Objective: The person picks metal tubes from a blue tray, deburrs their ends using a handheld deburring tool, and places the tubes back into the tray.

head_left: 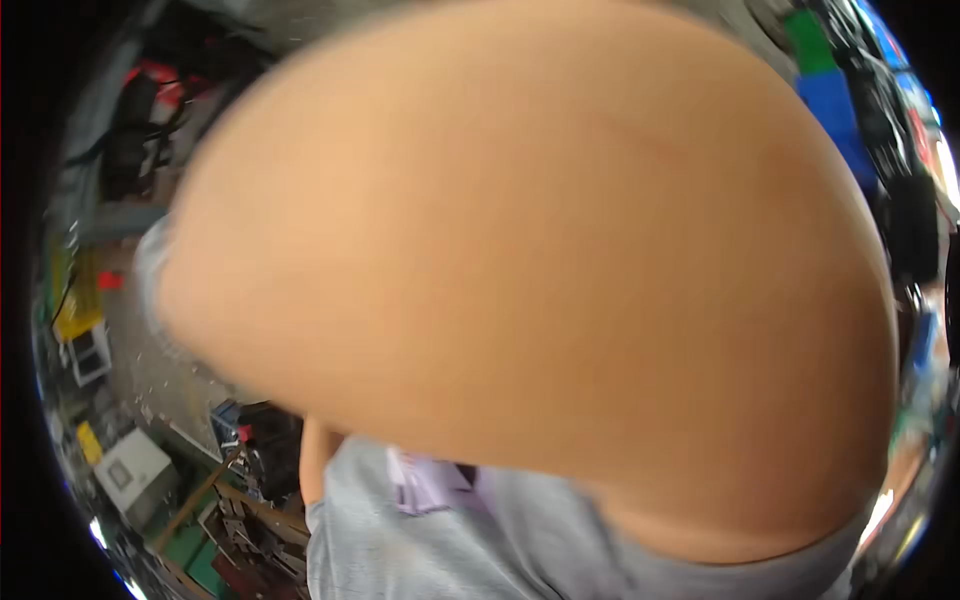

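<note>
A raised bare arm (540, 280), very close and blurred, fills most of the head view. It comes out of a grey sleeve (760, 578) at the lower right and hides what lies behind it. Part of another bare arm (315, 460) shows beside the grey shirt (380, 530), which has a purple print. A pale, blurred edge (152, 275) shows past the big arm at the left; I cannot make out what it is. Neither my left hand nor my right hand can be seen, so what they hold or touch is hidden.
At the lower left are a light grey box (135, 472) and dark metal parts on a green surface (195, 555). A yellow object (78, 300) lies at the left. Green and blue items (835, 100) and black shapes (912, 230) line the right side.
</note>
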### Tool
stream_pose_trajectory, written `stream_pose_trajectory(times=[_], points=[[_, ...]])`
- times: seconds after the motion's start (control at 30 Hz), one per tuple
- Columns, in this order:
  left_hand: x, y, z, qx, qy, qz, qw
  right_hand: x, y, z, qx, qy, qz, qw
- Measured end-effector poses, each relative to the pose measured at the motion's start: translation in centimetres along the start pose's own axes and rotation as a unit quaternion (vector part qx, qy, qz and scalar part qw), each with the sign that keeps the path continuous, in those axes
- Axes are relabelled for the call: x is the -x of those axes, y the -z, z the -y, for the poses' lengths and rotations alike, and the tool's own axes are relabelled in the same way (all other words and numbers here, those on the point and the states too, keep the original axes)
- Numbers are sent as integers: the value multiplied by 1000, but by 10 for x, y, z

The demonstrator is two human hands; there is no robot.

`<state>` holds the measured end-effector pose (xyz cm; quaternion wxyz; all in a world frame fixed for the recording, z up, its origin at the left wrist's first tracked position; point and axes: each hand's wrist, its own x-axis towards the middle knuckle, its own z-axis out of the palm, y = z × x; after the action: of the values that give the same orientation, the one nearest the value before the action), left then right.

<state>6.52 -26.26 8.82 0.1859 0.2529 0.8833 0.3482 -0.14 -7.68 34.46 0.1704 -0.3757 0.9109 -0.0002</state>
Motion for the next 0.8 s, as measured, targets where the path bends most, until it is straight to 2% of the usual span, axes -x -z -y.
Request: stream_pose_trajectory(times=[0.1, 0.13, 0.23, 0.27, 0.33, 0.37, 0.43, 0.47, 0.5, 0.57, 0.67, 0.7, 0.8], points=[[26, -6, -11, -15, -21, -21, 999, 14, 6, 3, 55, -15, 35, 998], [23, 5, -26, -68, 38, -58, 995, 28, 14, -3, 55, -42, 21, 997], [18, 8, -4, -105, 61, -30, 992, 33, -12, -18, 32, -109, 8, 994], [15, 10, 2, -97, 67, -37, 992, 34, -32, -24, 0, -140, -11, 990], [13, 8, 13, -147, -17, -40, 988, 36, -90, -37, -96, -183, -66, 976], [12, 11, 11, -140, -9, -43, 989, 40, -113, -40, -177, -195, -83, 961], [14, -3, -16, -153, -9, -4, 988, 80, -152, -29, -249, -240, -76, 935], [12, -9, -12, -158, -16, 9, 987, 88, -177, -33, -286, -240, -114, 920], [11, -11, -13, -149, -20, 8, 989, 96, -188, -38, -280, -246, -109, 922], [14, -14, -17, -180, 4, 19, 984, 117, -206, -46, -231, -376, -72, 894], [14, -14, -14, -177, 14, 26, 984, 154, -247, -79, -171, -430, -83, 883], [15, -13, -12, -175, 12, 28, 984, 167, -253, -88, -167, -437, -80, 880], [17, -15, -9, -181, 4, 26, 983, 196, -258, -101, -170, -373, 23, 912]])
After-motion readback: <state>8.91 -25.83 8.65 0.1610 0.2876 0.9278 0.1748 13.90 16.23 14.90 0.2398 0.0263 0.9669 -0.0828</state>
